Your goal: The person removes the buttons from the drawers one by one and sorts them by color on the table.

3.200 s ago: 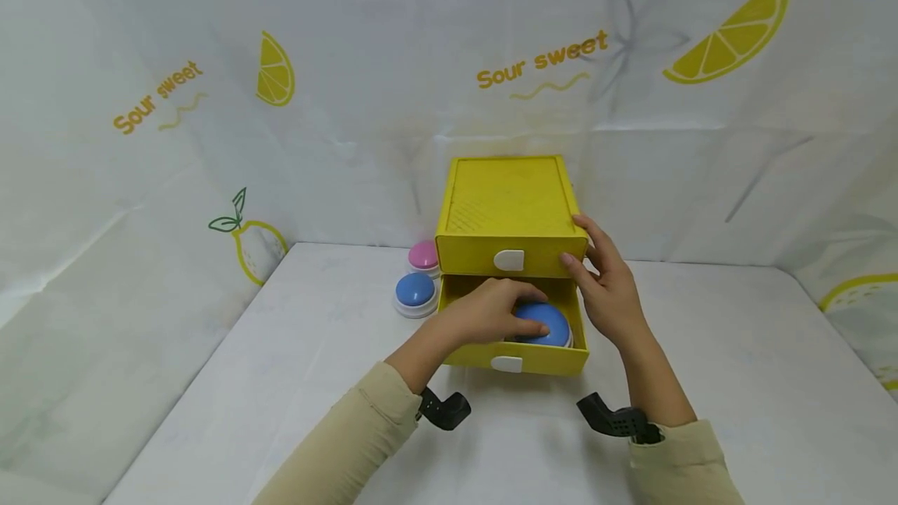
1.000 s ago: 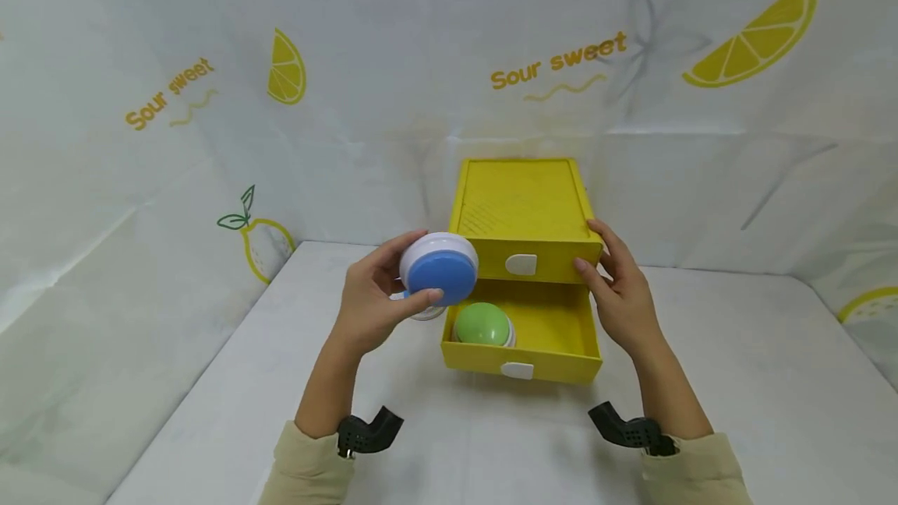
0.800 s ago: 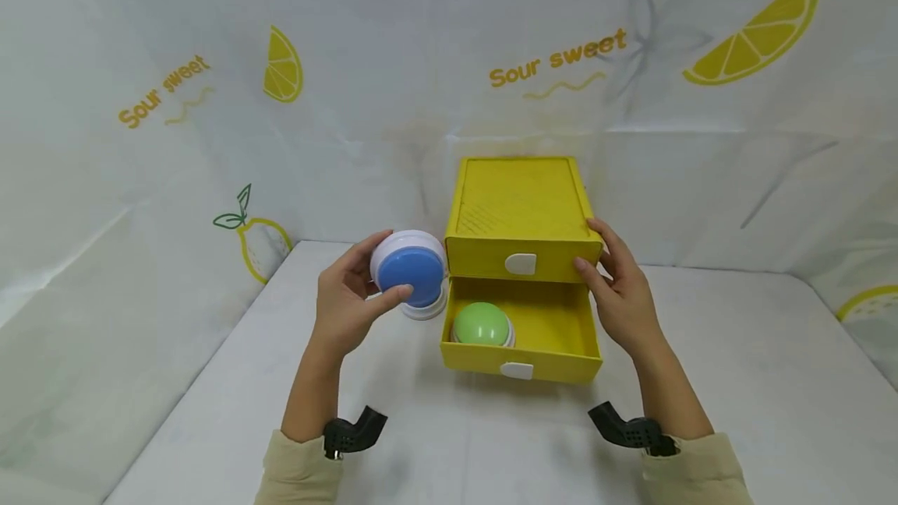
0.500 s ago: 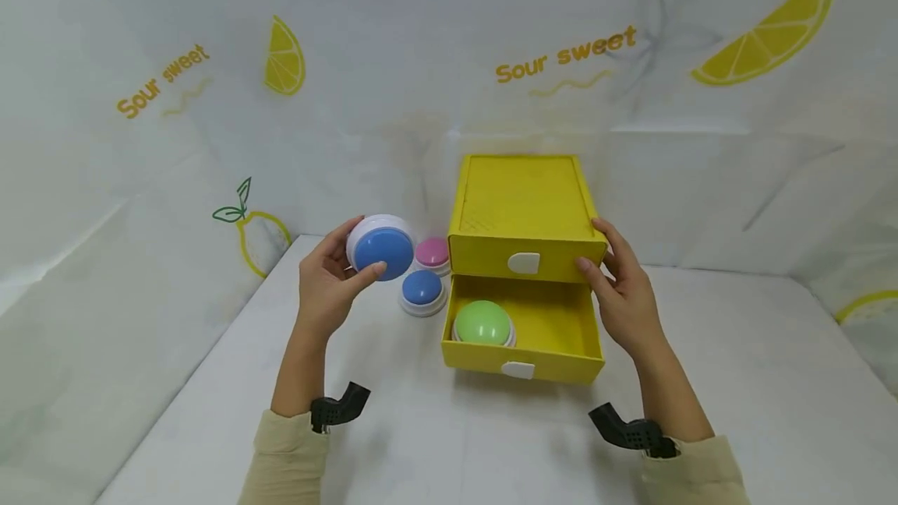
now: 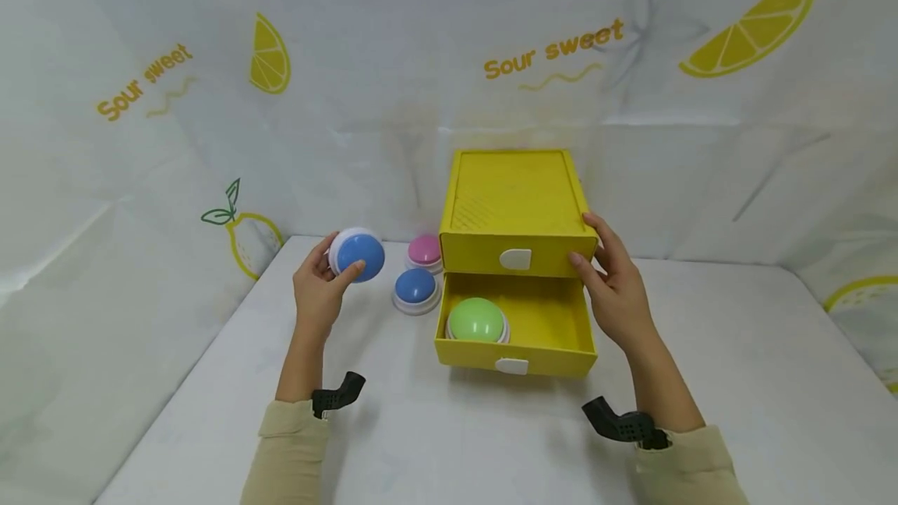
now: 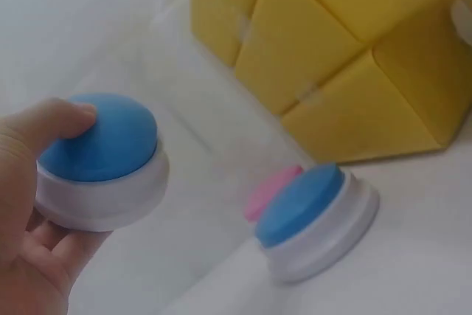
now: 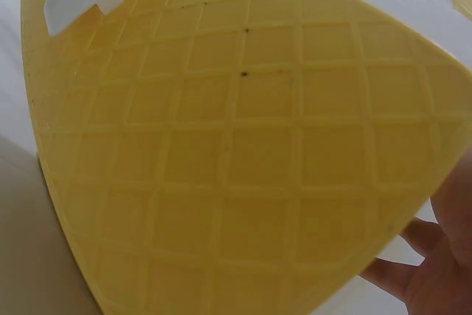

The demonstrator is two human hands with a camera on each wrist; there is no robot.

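Observation:
In the head view my left hand (image 5: 317, 287) holds a blue push button with a white base (image 5: 361, 257) above the table, thumb on its dome and fingers under the base, as the left wrist view also shows. My right hand (image 5: 617, 287) grips the right front corner of a yellow two-drawer box (image 5: 519, 192), thumb on the front and fingers along the side. The upper drawer (image 5: 477, 253) is in. Its lower drawer (image 5: 547, 365) is pulled out, with a green push button (image 5: 477, 321) at its left. In the right wrist view a ribbed yellow panel (image 7: 258, 153) hides part of this hand.
Left of the box, a second blue push button (image 5: 415, 288) stands on the white table (image 5: 449, 435), with a pink push button (image 5: 424, 251) behind it. A white sheet with lemon prints (image 5: 351, 68) hangs behind and at the sides.
My left hand has lifted the blue push button out of the lower drawer, uncovering the green one, and carried it left past the box. My right hand has stayed on the box corner.

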